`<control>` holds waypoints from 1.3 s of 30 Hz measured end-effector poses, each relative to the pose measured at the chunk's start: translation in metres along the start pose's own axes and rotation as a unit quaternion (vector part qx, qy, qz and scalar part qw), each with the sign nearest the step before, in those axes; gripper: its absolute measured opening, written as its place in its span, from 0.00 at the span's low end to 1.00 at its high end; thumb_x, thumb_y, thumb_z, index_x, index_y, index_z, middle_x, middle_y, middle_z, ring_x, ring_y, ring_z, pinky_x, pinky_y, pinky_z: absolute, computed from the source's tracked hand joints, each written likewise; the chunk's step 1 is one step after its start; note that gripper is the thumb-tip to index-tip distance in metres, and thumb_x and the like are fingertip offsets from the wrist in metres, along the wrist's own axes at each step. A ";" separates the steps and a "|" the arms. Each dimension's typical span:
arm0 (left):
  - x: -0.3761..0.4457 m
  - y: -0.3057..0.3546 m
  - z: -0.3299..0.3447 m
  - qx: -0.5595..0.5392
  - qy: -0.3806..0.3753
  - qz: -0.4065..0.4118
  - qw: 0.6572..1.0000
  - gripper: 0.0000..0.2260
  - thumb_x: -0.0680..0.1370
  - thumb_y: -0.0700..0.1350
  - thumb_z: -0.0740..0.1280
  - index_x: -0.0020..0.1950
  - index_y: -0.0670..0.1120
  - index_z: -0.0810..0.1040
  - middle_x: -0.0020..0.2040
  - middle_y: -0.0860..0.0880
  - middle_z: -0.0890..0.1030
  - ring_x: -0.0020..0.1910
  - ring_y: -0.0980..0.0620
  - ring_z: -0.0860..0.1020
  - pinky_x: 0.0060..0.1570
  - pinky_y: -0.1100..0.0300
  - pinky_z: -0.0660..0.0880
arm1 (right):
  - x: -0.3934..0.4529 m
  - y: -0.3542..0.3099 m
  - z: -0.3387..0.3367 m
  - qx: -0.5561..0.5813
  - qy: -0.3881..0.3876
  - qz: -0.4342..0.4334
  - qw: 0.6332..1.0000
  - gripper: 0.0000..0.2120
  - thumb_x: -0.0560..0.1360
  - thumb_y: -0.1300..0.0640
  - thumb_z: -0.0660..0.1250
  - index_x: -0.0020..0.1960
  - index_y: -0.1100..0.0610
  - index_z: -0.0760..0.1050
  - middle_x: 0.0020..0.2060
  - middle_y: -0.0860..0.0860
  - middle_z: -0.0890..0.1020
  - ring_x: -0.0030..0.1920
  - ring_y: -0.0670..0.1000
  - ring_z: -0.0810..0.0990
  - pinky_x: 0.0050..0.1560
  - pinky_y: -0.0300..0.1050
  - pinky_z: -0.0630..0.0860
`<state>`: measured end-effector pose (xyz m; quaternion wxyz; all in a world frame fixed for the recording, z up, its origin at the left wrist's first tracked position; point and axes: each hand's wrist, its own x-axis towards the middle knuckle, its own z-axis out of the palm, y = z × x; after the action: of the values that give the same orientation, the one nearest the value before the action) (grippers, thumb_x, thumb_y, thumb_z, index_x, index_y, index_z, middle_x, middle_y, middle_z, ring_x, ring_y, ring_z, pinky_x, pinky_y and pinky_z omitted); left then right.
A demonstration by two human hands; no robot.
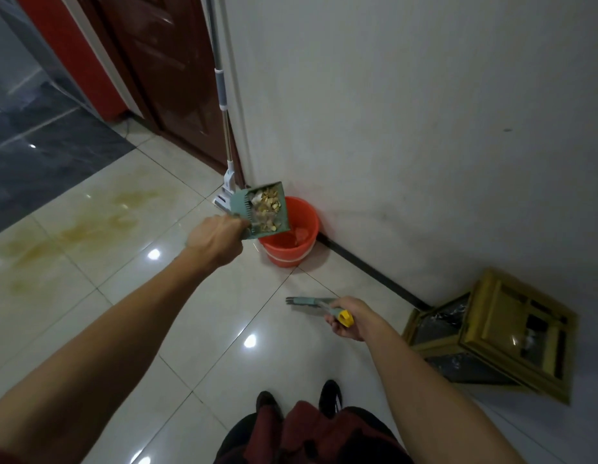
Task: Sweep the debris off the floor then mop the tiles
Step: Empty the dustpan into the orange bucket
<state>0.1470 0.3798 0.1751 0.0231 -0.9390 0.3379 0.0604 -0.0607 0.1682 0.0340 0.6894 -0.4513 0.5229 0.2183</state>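
My left hand (213, 240) grips the handle of a teal dustpan (255, 209) and holds it tilted over an orange bucket (297, 242) by the wall. Yellowish debris (269, 207) fills the pan. My right hand (349, 318) grips a small teal brush (307, 302) with a yellow handle end, held low above the tiles, bristle end pointing left. A mop (224, 128) with a grey grip and white head leans upright against the wall corner behind the dustpan. A yellow-brown stain (90, 226) spreads over the cream tiles at left.
A gold-framed glass box (491, 333) lies tipped on the floor at the right by the white wall. A dark wooden door (163, 68) stands at the back. Dark tiles (40, 152) lie at far left. My feet (301, 400) are near the bottom.
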 end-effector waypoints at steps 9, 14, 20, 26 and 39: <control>0.007 0.021 0.007 0.052 -0.047 0.055 0.996 0.11 0.79 0.41 0.66 0.59 0.52 0.80 0.48 0.50 0.82 0.41 0.47 0.81 0.35 0.53 0.81 | 0.009 -0.010 0.004 0.005 -0.003 -0.005 1.000 0.13 0.81 0.63 0.56 0.64 0.63 0.72 0.39 0.62 0.78 0.28 0.49 0.76 0.21 0.36 0.71; 0.007 0.028 0.009 0.073 -0.052 0.086 0.992 0.12 0.80 0.41 0.67 0.62 0.50 0.80 0.49 0.50 0.81 0.40 0.50 0.78 0.35 0.54 0.82 | 0.012 -0.017 0.010 0.021 -0.020 0.006 1.000 0.15 0.81 0.62 0.56 0.65 0.65 0.71 0.38 0.61 0.76 0.21 0.47 0.77 0.20 0.35 0.69; 0.014 0.026 0.000 0.095 -0.051 0.105 0.989 0.12 0.80 0.41 0.67 0.63 0.49 0.79 0.46 0.49 0.78 0.38 0.51 0.76 0.34 0.56 0.81 | 0.006 -0.027 0.012 0.035 -0.051 0.014 0.998 0.13 0.81 0.61 0.54 0.51 0.68 0.73 0.35 0.59 0.77 0.20 0.45 0.74 0.19 0.33 0.68; 0.003 0.032 0.010 0.121 -0.072 0.129 0.982 0.12 0.81 0.41 0.67 0.63 0.47 0.79 0.48 0.48 0.79 0.43 0.48 0.79 0.33 0.58 0.74 | 0.004 -0.023 0.020 0.040 -0.056 0.014 0.998 0.12 0.81 0.61 0.53 0.56 0.65 0.73 0.35 0.57 0.76 0.21 0.45 0.74 0.20 0.33 0.67; 0.013 0.053 0.015 0.165 -0.078 0.199 0.963 0.09 0.80 0.47 0.68 0.58 0.45 0.81 0.49 0.47 0.82 0.44 0.48 0.81 0.41 0.56 0.81 | -0.005 -0.019 0.013 0.052 -0.070 0.028 0.996 0.13 0.81 0.61 0.54 0.49 0.68 0.74 0.29 0.56 0.80 0.23 0.44 0.74 0.21 0.33 0.68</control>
<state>0.1218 0.3320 0.1581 0.1913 -0.8282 0.5207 0.0800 -0.0409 0.1703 0.0466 0.7401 -0.3837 0.4967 0.2415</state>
